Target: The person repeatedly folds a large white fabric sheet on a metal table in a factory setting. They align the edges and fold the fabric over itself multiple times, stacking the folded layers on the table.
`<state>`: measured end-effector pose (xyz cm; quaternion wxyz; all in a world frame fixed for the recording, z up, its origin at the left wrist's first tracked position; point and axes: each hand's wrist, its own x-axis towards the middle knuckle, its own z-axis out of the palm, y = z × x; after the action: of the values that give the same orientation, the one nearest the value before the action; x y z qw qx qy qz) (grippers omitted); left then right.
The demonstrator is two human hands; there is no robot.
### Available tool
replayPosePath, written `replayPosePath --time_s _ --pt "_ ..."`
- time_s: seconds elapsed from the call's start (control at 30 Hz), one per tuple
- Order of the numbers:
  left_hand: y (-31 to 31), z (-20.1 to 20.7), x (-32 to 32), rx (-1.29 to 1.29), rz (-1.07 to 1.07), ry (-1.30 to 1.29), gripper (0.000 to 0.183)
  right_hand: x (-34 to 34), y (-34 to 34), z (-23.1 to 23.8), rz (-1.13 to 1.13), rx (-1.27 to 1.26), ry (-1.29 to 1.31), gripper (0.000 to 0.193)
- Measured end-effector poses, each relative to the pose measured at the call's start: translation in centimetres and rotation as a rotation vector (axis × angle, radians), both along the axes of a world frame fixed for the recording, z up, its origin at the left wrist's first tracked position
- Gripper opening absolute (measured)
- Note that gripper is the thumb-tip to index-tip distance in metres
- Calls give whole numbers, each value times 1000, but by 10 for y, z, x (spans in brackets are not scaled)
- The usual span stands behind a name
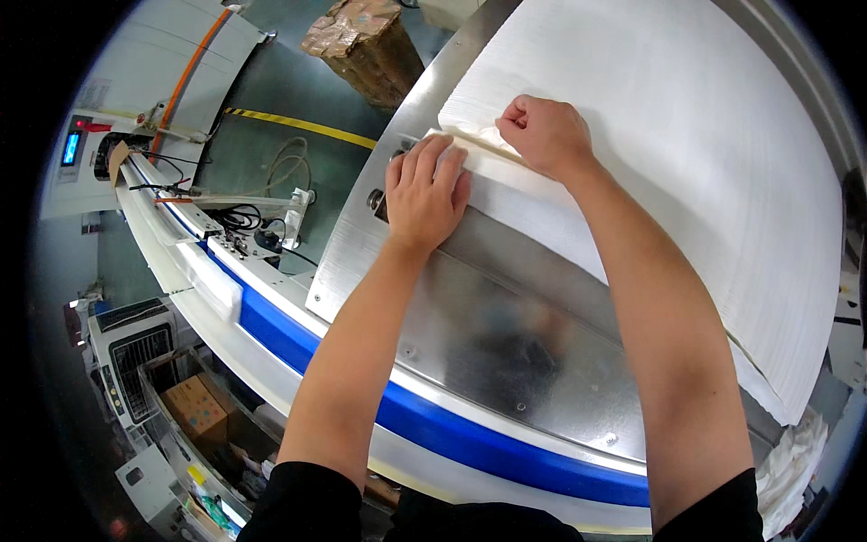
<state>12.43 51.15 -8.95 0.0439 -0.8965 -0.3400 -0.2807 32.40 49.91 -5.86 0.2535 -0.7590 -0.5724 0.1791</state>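
Observation:
A wide white sheet of soft material (686, 163) lies spread over a brushed steel machine table (470, 307). My left hand (424, 190) rests flat, fingers together, on the sheet's near left corner where it meets the steel. My right hand (545, 135) is closed in a fist beside it, pinching a fold of the sheet's edge (479, 135). Both forearms reach in from the lower edge of the head view.
A blue and white rim (433, 425) bounds the table's near side. Cables and a white bracket (280, 212) sit to the left. A wrapped brown bundle (366, 45) stands on the floor beyond. A cardboard box (194, 406) and a control panel (77, 149) are at left.

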Motion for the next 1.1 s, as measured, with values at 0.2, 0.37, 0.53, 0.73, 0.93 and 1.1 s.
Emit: replayPosePath --time_s 0.2,0.37,0.53,0.73,0.93,1.1 --pt "-19 6 -16 1 13 41 29 1 -17 10 53 62 140 22" --pt "-2 27 -35 -44 -200 224 30 -10 -131 24 -22 3 -12 30" --pt "10 58 -21 -181 -208 570 41 84 -295 5 -382 -151 -329 40" --pt "4 66 25 -176 -66 993 52 220 -488 10 -609 -335 -513 50" --pt "35 34 51 23 -69 1380 37 333 -652 3 -787 -360 -625 56" --pt "49 15 50 -64 16 1091 24 399 -749 7 -782 -621 -687 58"
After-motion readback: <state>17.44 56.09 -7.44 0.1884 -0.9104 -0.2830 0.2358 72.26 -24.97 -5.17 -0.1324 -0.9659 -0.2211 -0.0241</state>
